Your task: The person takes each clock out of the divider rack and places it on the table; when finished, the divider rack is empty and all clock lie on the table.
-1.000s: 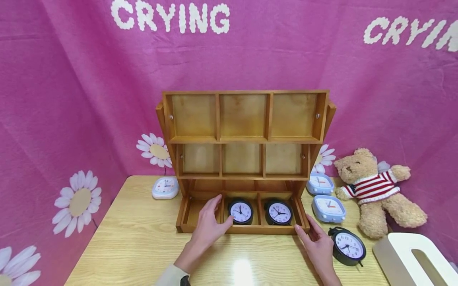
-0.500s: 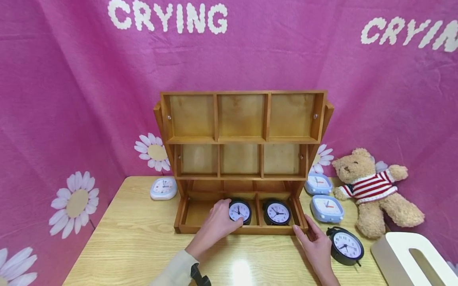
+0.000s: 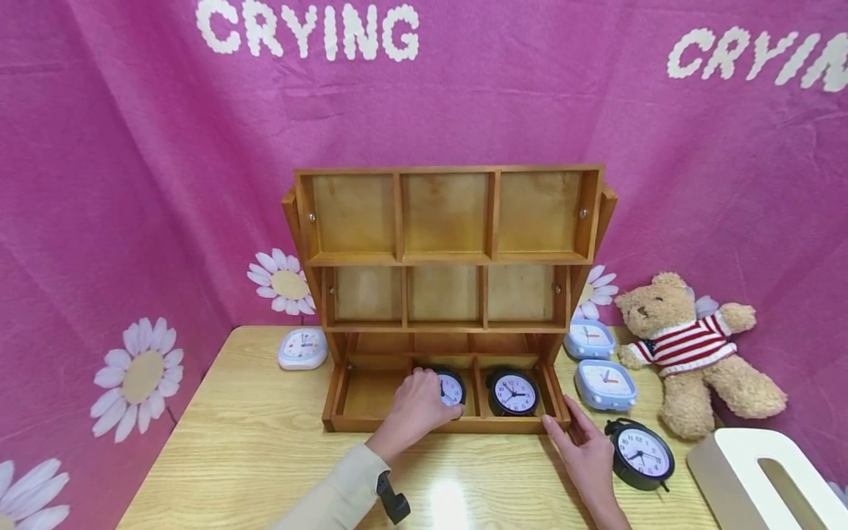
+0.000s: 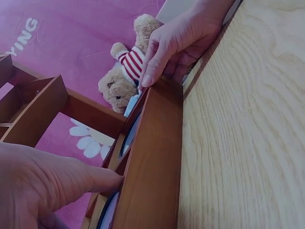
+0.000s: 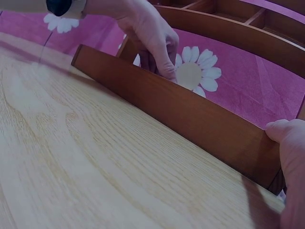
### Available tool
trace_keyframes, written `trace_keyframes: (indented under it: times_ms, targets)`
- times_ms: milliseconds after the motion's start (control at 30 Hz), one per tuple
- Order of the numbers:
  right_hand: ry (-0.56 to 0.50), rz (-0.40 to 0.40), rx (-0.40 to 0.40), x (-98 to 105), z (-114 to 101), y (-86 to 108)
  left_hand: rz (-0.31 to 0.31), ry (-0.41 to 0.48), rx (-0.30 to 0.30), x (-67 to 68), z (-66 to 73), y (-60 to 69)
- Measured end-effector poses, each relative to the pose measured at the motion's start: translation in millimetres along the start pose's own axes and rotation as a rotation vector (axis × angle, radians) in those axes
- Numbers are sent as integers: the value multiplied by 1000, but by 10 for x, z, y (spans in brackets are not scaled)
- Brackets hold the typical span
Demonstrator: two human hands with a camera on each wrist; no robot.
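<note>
A three-tier wooden shelf stands on the table, two round black clocks in its bottom tray. My left hand grips the middle clock, fingers over its left side and thumb at its lower right edge. In the left wrist view, the left thumb of that hand lies at the tray's front board. The other clock sits in the right compartment. My right hand holds the tray's front right corner; in the right wrist view, this hand's thumb rests on the board's top edge.
A white-and-blue clock is left of the shelf. On the right are two blue clocks, another black clock, a teddy bear and a white box. A pink curtain hangs behind.
My left hand has moved right from the divider onto the middle clock, and its spread fingers have closed around it. My right hand has kept its place at the tray corner.
</note>
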State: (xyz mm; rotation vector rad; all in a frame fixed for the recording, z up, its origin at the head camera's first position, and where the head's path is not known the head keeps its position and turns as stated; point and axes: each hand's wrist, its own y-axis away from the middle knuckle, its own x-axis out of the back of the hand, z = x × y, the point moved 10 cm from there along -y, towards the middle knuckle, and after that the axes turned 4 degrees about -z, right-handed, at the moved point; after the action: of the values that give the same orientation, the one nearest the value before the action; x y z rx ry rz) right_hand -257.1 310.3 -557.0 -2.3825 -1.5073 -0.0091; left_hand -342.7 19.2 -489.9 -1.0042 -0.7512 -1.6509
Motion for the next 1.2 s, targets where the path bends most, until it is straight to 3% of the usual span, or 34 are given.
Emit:
trace_keyframes:
  times_ms: [533, 1000, 1200]
  targets:
    - [-10, -1, -19, 1, -3, -28, 5, 57, 24, -18, -37, -61]
    - [17, 6, -23, 2, 5, 13, 145, -157, 25, 30, -36, -55]
    - [17, 6, -21, 2, 9, -3, 168, -154, 44, 125, -41, -57]
